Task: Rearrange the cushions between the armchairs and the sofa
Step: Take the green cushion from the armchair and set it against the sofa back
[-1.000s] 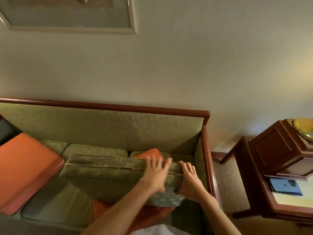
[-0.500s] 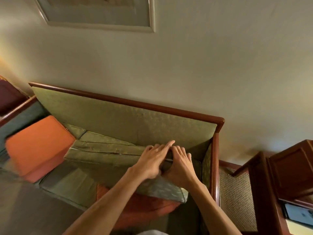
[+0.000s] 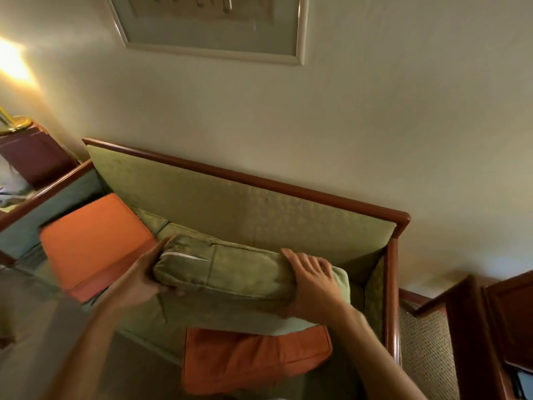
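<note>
A thick green cushion stands on edge over the seat of the green sofa, which has a wooden frame. My left hand grips the cushion's left end. My right hand clasps its top near the right end. An orange cushion lies under it at the seat's front right, partly covered. Another orange cushion rests on the sofa's left part.
A wooden side table with a woven panel stands right of the sofa. At far left sit a dark wooden cabinet and a brass lamp base. A framed picture hangs on the wall above.
My hands were together on the green cushion's right end; now they are apart, the left at its left end. The cushion has been raised and turned off the orange one.
</note>
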Available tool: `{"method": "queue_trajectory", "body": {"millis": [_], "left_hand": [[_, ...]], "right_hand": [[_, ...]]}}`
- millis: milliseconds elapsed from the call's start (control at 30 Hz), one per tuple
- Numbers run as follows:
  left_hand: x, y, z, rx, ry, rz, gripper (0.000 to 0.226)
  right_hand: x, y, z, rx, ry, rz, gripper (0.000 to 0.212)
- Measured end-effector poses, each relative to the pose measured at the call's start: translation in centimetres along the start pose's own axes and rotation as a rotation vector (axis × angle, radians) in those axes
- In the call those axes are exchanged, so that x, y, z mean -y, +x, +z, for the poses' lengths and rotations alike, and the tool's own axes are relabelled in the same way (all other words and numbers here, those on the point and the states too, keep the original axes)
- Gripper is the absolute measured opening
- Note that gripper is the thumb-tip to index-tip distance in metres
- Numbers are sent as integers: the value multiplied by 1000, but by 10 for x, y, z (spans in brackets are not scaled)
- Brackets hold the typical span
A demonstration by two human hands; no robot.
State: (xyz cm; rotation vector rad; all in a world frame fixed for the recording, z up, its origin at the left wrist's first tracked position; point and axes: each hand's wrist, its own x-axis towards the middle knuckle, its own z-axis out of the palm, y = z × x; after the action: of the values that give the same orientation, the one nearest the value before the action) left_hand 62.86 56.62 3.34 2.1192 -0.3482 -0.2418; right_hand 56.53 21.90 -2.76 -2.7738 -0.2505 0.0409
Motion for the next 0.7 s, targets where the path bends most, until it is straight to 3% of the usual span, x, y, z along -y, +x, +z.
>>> {"method": "queue_trajectory", "body": {"millis": [233,333,433,500,600,700], "left_hand": [[21,2,-49,263,271,-252,136],[0,7,-29,220,549,-253,154],[-31,6,30,167,951,-87,140],[-47,7,88,180,1077,60,126],[-58,2,165,246,1086,261,115],[-70,7,187,208,1015,412,123]], "right_hand": [[-14,-14,-2,63,135,122,112],[-14,-20,5,18,176,183,110],[-12,-31,15,-33,177,228,110],[-7,-37,22,-69,184,249,110],[-3,-42,26,-114,201,280,108],[-4,-46,11,-135,267,283,99]]}}
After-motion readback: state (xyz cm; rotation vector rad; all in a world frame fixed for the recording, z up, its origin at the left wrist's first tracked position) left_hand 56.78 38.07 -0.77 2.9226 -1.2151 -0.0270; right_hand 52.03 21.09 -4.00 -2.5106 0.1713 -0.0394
